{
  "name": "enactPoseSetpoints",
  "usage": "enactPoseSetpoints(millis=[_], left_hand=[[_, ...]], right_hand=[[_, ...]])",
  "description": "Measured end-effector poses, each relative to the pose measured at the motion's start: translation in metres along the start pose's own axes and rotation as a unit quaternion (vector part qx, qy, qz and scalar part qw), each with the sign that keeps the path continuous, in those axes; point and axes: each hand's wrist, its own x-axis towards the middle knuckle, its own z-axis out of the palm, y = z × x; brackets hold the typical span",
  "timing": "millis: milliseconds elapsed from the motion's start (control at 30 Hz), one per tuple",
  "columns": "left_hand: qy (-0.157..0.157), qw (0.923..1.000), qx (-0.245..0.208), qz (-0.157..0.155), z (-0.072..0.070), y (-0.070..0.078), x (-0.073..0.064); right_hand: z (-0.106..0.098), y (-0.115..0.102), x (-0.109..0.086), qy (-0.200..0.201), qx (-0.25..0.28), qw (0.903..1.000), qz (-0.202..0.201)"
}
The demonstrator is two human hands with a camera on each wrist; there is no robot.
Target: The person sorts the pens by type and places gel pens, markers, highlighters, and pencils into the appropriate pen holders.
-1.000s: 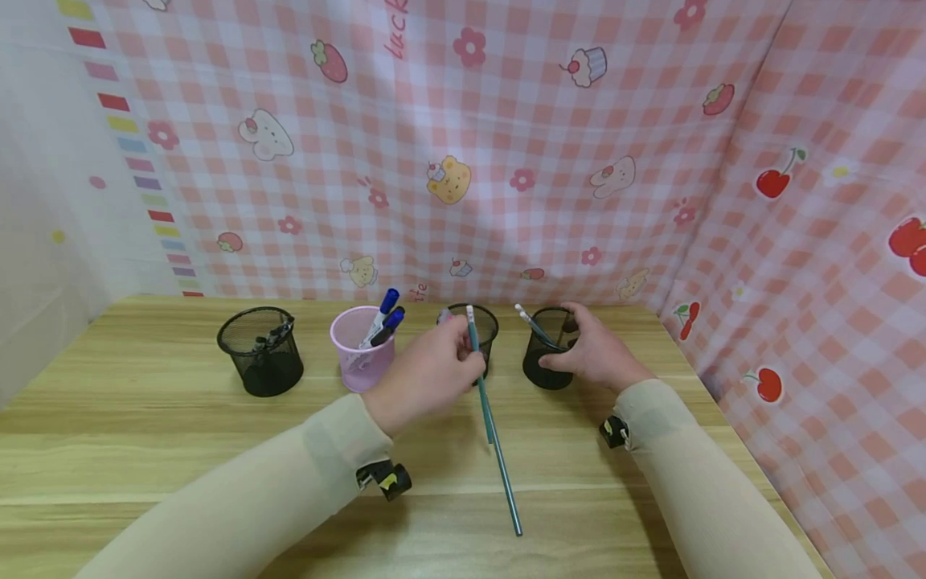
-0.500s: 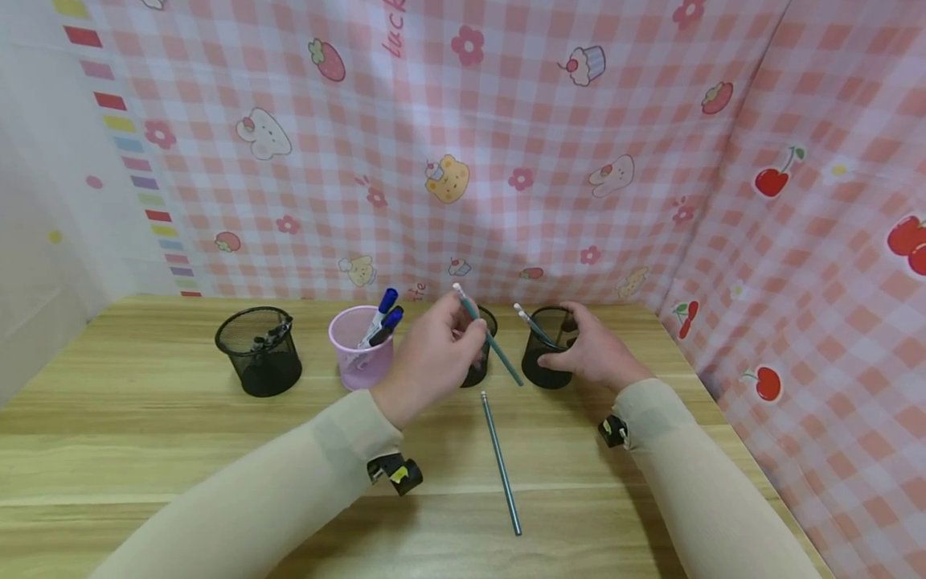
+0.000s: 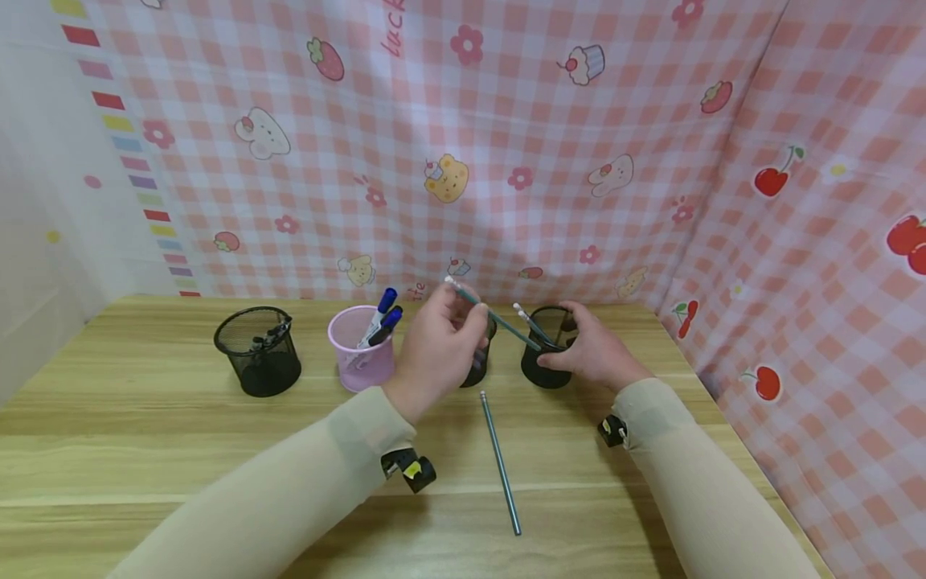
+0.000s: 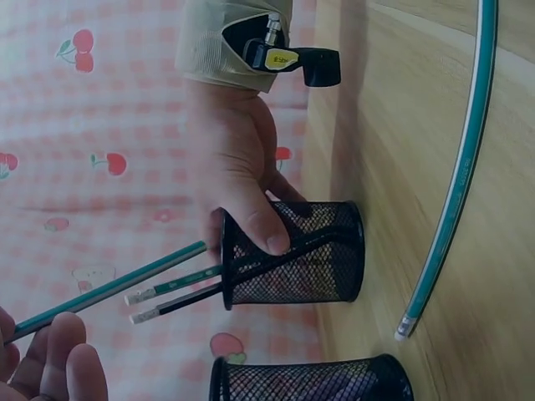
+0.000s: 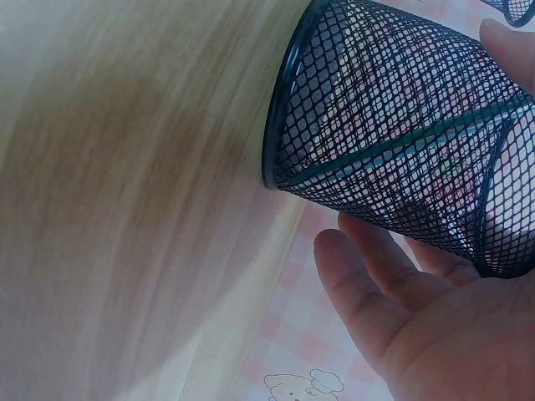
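My left hand (image 3: 443,346) pinches a green pencil (image 3: 502,323) near its white eraser end. The pencil slants down to the right, its other tip right at the rim of the rightmost black mesh pen holder (image 3: 542,371). Round that holder's right side my right hand (image 3: 596,347) grips with thumb and fingers. Two pencils (image 4: 180,288) with white erasers lean inside it, as the left wrist view shows. Another green pencil (image 3: 501,462) lies on the table in front. Behind my left hand, partly hidden, stands a second black mesh holder (image 3: 477,371).
A pink pen holder (image 3: 354,374) with blue- and black-capped markers (image 3: 379,322) stands left of my left hand. Farther left is a wider black mesh holder (image 3: 268,374) with dark pens inside. A pink checked cloth (image 3: 521,121) hangs behind the wooden table (image 3: 181,466).
My left hand has lifted its pencil off the lying one, tilted it and carried its lower tip right to the rightmost holder's rim. The right hand stays on that holder.
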Motion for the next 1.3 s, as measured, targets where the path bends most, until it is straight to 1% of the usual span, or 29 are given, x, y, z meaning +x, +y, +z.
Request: enactPoseSetpoints(millis=[133, 267, 500, 767, 900, 1000, 1300], left_hand=[[0.003, 1.0000, -0.005, -0.004, 0.003, -0.001, 0.001], [0.006, 0.9999, 0.003, -0.009, 0.007, -0.003, 0.002], [0.020, 0.9998, 0.008, 0.003, 0.015, -0.009, 0.006], [0.032, 0.9991, 0.027, 0.001, 0.023, -0.016, 0.012], [0.029, 0.9989, 0.038, -0.003, 0.025, -0.018, 0.013], [0.026, 0.9988, 0.040, -0.010, 0.025, -0.019, 0.014], [0.012, 0.9989, 0.041, -0.015, 0.030, -0.021, 0.013]], right_hand=[[-0.001, -0.001, 0.000, -0.002, 0.002, 1.0000, 0.004], [-0.001, -0.002, -0.001, -0.005, 0.006, 0.9999, 0.008], [0.000, -0.002, 0.000, -0.003, 0.008, 1.0000, 0.002], [0.001, 0.001, 0.000, -0.003, 0.003, 1.0000, 0.002], [0.001, 0.002, 0.001, -0.003, 0.004, 1.0000, 0.004], [0.001, 0.002, 0.001, -0.002, 0.004, 1.0000, 0.002], [0.001, 0.003, 0.001, -0.001, 0.003, 1.0000, 0.000]])
